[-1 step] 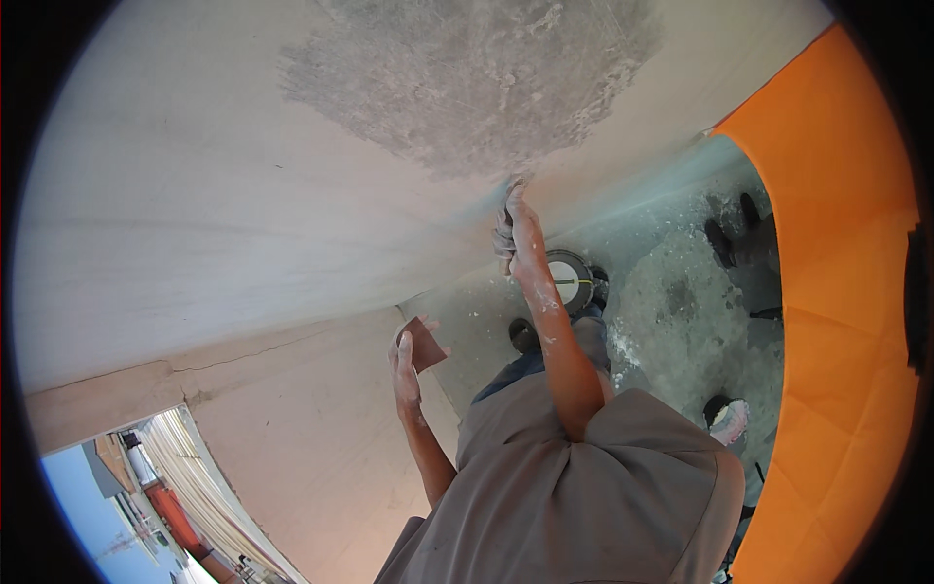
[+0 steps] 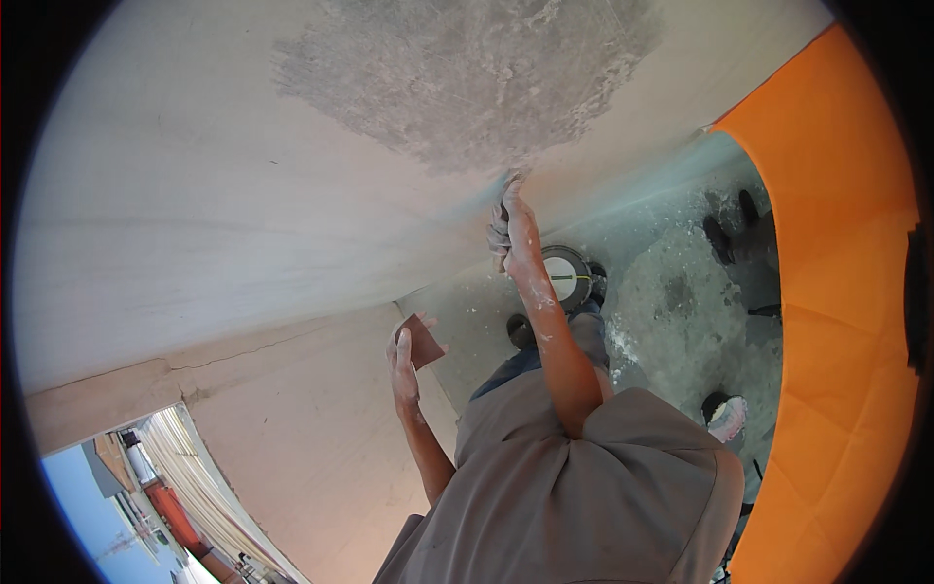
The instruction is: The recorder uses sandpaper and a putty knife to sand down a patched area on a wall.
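Note:
My right hand (image 2: 513,226) is raised to the pale wall (image 2: 243,224), its fingers wrapped round a slim hand tool that looks like a scraper. The fist hides most of it, and its tip is at the wall, just below a rough grey patch (image 2: 477,78). My left hand (image 2: 403,366) is lower and to the left, away from the wall. Between thumb and fingers it grips a flat, reddish-brown square sheet (image 2: 422,344) that looks like sandpaper. White dust coats both hands and spots the right forearm.
By my feet stands a round bucket (image 2: 564,276) with a pale top. A smaller container (image 2: 726,417) sits on the stained floor (image 2: 671,311). Another person's dark shoes (image 2: 718,239) show at right, beside an orange sheet (image 2: 846,292). A cracked ledge and opening are at lower left.
My right hand sits very slightly higher and further left in view; the wall patch and floor things have shifted a little too. Both holds are the same.

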A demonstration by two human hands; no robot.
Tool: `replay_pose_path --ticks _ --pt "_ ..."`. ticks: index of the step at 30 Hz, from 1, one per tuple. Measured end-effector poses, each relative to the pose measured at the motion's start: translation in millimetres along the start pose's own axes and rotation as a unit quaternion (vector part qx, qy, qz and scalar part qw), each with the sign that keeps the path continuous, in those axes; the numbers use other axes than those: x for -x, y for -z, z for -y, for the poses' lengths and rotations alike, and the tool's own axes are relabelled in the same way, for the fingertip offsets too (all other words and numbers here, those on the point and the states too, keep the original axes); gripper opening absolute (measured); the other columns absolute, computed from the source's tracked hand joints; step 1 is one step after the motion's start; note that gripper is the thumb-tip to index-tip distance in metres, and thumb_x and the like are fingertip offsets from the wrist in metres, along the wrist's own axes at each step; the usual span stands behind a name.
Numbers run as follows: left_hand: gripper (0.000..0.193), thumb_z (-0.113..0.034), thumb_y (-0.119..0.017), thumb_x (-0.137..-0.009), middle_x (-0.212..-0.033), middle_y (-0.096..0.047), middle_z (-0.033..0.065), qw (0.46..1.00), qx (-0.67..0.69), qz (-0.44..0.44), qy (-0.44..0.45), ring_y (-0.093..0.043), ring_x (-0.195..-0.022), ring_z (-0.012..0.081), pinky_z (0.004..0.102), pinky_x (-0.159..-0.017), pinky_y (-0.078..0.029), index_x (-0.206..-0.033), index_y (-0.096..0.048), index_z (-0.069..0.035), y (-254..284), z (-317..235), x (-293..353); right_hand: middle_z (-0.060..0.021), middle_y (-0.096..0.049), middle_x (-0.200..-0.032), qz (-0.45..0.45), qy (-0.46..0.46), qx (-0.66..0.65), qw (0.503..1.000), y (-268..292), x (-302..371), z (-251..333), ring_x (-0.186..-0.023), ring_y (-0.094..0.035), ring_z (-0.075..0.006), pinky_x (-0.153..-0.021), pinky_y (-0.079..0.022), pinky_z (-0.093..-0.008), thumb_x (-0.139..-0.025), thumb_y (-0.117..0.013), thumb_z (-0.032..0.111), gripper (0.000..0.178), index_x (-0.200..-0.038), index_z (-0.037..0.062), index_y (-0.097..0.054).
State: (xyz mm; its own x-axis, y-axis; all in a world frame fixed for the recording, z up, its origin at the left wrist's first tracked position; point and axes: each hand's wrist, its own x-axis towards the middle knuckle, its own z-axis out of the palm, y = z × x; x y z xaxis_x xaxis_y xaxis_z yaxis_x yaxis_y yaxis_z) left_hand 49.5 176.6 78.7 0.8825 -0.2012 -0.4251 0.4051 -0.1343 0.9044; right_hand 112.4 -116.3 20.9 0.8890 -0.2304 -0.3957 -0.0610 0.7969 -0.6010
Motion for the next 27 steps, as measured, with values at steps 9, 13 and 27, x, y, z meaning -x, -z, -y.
replay_pose_path --ticks 9,13,27 --pt "0.064 -0.052 -0.050 -0.106 -0.121 -0.070 0.0185 1.000 0.022 -0.008 -0.020 -0.072 -0.101 0.0282 0.0429 -0.084 -0.064 -0.138 -0.058 0.002 -2.7 13.3 7.3 -0.0149 -0.068 -0.072 -0.207 0.321 0.602 0.702 24.9 2.0 69.1 -0.068 -0.065 -0.0267 -0.075 -0.055 -0.0442 -0.100 -0.065 0.051 0.052 -0.094 0.0014 -0.078" --pt "0.063 -0.052 -0.050 -0.106 -0.121 -0.070 0.0187 0.999 0.035 -0.005 -0.025 -0.071 -0.102 0.0283 0.0426 -0.084 -0.064 -0.138 -0.058 0.002 -8.6 8.7 5.7 -0.0083 -0.060 -0.062 -0.147 0.255 0.454 0.841 23.4 -8.0 44.4 -0.053 -0.056 -0.0212 -0.057 -0.051 -0.0399 -0.101 -0.063 0.055 0.055 -0.084 0.0028 -0.072" --pt "0.062 -0.051 -0.050 -0.106 -0.121 -0.071 0.0172 0.998 0.061 0.018 0.009 -0.074 -0.093 0.0288 0.0410 -0.082 -0.063 -0.139 -0.058 0.002 -22.3 20.1 5.1 0.0066 -0.037 -0.064 -0.200 0.218 0.312 0.903 74.9 -2.1 63.2 -0.063 -0.031 -0.0048 -0.054 -0.025 -0.0297 -0.111 -0.051 0.043 0.054 -0.069 0.0086 -0.049"
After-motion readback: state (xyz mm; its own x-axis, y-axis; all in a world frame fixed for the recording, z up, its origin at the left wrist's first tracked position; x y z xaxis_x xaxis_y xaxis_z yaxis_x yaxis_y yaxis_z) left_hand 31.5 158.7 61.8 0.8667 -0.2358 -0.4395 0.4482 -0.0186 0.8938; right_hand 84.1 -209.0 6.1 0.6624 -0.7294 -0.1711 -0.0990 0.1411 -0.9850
